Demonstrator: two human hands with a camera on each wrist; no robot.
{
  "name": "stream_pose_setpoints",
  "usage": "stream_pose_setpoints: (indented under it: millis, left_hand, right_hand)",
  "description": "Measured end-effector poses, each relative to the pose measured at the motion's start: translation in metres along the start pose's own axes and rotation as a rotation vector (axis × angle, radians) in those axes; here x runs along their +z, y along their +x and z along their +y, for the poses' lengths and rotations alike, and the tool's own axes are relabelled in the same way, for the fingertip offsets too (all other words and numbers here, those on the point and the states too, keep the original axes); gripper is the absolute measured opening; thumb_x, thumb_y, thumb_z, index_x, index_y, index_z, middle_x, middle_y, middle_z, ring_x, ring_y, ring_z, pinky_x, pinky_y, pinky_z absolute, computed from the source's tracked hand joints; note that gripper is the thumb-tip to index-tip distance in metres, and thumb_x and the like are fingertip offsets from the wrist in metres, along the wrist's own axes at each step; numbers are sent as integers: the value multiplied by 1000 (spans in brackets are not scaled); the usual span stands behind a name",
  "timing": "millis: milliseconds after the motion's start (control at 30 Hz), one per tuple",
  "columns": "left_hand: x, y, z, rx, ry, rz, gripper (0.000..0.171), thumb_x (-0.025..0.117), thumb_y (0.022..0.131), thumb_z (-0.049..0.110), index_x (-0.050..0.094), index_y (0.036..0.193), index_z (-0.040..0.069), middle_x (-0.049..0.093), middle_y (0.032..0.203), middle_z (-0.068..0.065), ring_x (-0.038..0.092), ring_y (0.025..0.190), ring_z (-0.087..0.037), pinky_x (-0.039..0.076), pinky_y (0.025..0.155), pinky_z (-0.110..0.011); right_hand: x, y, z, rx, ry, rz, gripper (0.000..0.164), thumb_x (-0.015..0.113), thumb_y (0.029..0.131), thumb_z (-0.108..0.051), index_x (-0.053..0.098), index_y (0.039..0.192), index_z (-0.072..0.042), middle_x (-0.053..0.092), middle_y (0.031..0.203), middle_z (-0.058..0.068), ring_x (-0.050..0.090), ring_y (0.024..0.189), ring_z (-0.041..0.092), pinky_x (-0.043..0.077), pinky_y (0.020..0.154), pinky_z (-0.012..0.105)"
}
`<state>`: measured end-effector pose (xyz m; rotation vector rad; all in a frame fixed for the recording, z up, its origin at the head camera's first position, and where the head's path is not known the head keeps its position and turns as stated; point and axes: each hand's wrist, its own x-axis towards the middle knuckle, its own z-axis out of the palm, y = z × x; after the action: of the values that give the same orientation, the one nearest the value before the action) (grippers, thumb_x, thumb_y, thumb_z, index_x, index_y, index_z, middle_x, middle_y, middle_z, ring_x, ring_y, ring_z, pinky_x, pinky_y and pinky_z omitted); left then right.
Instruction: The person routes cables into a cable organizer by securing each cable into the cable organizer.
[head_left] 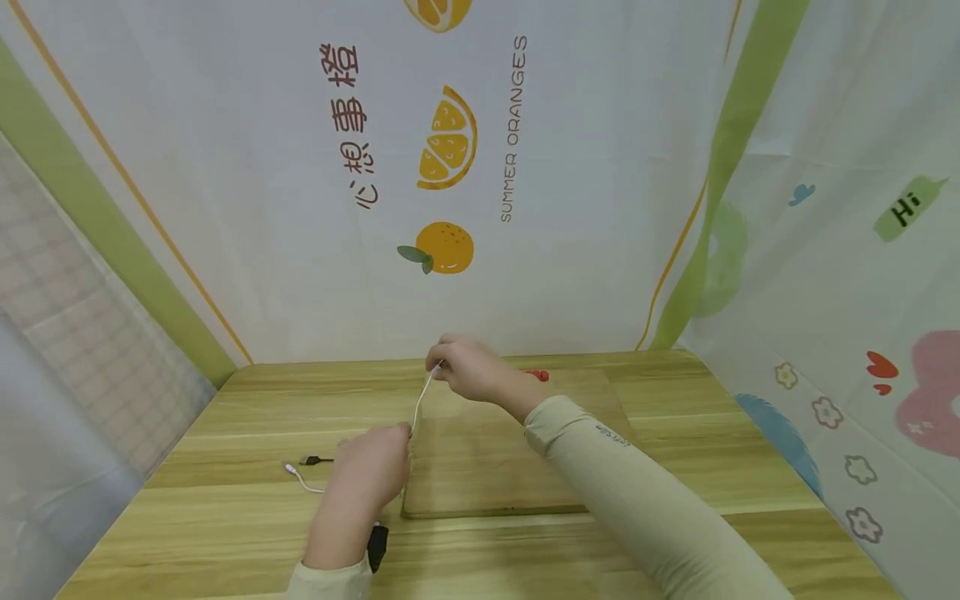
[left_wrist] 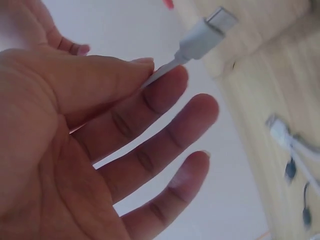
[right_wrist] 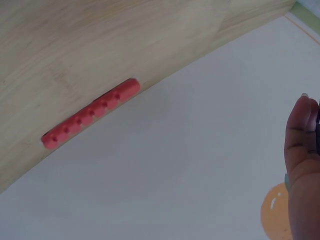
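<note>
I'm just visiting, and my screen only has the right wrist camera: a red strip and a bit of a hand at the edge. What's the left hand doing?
Observer: In the left wrist view, the left hand pinches a white cable between thumb and forefinger.
Visitor: Ooh, which end of it is that?
Observer: An end with a plug: its flat metal tip sticks out into the air, in no socket.
Visitor: Is anything lying about nearby?
Observer: Yes, the head view shows a black plug lying on the table, to the left of the left hand.
</note>
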<state>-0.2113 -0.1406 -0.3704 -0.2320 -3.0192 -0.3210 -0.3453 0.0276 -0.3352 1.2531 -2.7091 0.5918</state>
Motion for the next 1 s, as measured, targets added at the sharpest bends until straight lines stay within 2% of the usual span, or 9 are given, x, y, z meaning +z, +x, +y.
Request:
stream_pose_setpoints:
  millis: [133,200,367,533,667,833,1000]
  left_hand:
    - [6,9,9,-19,-57,-10,30,64,99,3,72,128,4,80,104,-15,69,73,-21,54,60,-43]
    - [10,13,13,-32,-88,2,30,61,99,3,72,127,4,80,107,-15,70,75,-22,52,59,-41]
    - [19,24,28,-26,-127,79,24,60,95,1,75,112,5,80,98,-15,74,75,-29,56,61,-46]
    - [28,32,45,-22,-170,138,20,60,89,-3,74,102,4,78,87,-13,69,65,-27,53,55,-42]
    - [31,38,55,-53,-208,143,12,62,87,-2,70,93,4,73,79,-14,64,62,-27,49,52,-45]
    - [35,47,63,-94,-227,130,7,63,90,2,69,92,4,72,79,-18,69,67,-33,51,54,-50]
    - [47,54,69,-80,-259,112,6,62,90,-1,68,90,3,70,76,-17,64,62,-30,49,53,-47]
  right_hand:
    - [-7,-6,10,6,12,12,16,64,105,-5,75,116,-2,70,115,11,69,110,26,58,97,37]
    - [-11,-10,15,13,20,14,17,63,105,-4,75,117,-2,70,115,11,69,111,27,59,97,36]
    - [-21,-16,25,45,21,7,18,60,106,-2,74,118,0,71,117,13,69,111,28,59,96,35]
    - [-27,-21,39,81,23,-1,17,61,106,-2,74,116,-1,72,116,13,70,107,28,60,93,35]
    - [-29,-23,51,95,2,7,15,63,104,-1,75,113,-1,73,113,13,71,107,28,60,94,35]
    - [-29,-26,62,121,-14,7,15,63,104,0,75,113,-1,73,114,13,72,110,29,60,96,37]
    - [-29,-29,73,133,-28,1,17,61,104,2,75,113,0,73,113,14,72,110,30,60,95,39]
